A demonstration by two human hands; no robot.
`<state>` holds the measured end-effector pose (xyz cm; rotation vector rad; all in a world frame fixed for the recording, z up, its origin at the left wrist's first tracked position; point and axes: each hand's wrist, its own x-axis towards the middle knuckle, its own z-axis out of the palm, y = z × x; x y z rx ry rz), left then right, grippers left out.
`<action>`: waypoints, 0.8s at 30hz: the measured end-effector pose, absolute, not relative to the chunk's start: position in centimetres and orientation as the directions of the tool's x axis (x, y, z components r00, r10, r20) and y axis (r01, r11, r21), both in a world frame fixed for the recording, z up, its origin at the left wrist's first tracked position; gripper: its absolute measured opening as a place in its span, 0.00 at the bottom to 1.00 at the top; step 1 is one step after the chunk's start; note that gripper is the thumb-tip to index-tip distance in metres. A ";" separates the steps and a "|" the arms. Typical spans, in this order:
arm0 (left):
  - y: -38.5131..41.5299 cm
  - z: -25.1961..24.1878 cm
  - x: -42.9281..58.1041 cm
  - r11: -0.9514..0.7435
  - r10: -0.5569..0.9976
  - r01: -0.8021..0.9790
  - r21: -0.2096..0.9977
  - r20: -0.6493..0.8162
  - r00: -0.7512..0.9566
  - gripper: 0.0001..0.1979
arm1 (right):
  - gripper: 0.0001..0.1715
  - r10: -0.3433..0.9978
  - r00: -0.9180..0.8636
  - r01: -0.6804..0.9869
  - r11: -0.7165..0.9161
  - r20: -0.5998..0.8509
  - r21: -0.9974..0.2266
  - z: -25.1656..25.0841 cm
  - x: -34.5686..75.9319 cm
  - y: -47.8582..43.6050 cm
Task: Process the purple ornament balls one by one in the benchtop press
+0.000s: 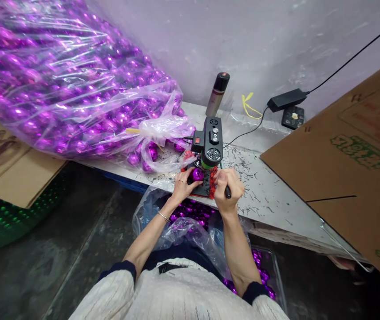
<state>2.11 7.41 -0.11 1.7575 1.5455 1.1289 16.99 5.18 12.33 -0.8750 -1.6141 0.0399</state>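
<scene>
My left hand (pixel 183 184) reaches to the small black bench device (pixel 213 142), its thumb and fingers closed around a shiny purple bauble (pixel 197 174). The bauble sits low at the front of the device, just above its dark base plate (pixel 200 190). My right hand (pixel 230 189) is a fist around a black handle (pixel 227 192), whose rounded end sticks out below the fingers. Most of the handle is hidden in the fist, so where it joins the device cannot be seen. Red material (pixel 212 186) shows beneath the base plate.
A large clear bag (pixel 77 89) of purple baubles fills the left. A spray can (pixel 217 95), a power adapter (pixel 286 100) and scattered black bits (pixel 250 178) are on the table. A cardboard box (pixel 346 155) stands right. An open bag of baubles (pixel 193 213) hangs below the edge.
</scene>
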 end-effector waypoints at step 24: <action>8.0 -1.8 1.7 -0.319 0.948 0.448 0.835 0.276 0.161 0.34 | 0.14 0.464 0.097 0.507 0.738 0.881 -0.445 6.7 16.3 5.2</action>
